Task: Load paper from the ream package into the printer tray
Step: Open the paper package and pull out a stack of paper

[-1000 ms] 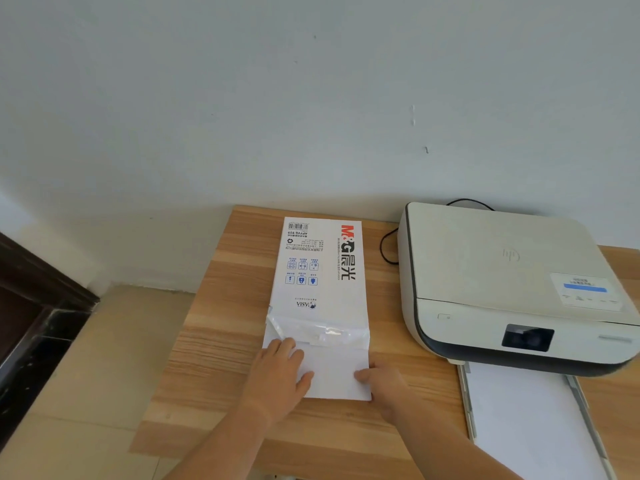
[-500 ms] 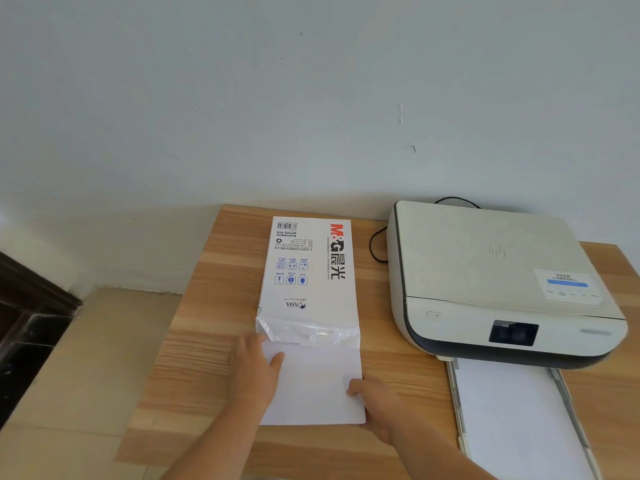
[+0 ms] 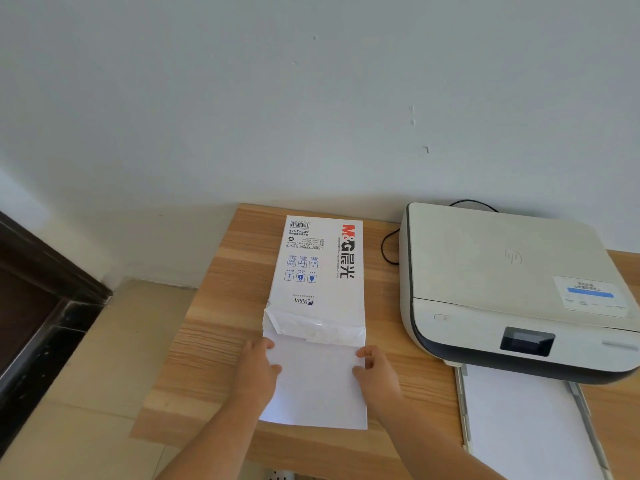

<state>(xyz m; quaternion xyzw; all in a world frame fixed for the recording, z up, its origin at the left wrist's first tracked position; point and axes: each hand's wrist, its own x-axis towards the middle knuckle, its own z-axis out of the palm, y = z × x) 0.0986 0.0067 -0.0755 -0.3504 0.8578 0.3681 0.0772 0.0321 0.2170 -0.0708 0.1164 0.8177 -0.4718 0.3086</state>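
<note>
Paper sticks halfway out of the ream pack's torn near end on the desk; left hand and right hand pinch its side edges; printer with tray sits right

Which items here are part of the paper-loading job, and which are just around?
Job: ream package; paper; printer; tray; left hand; right hand.
Around: cable; dark furniture; table.
</note>
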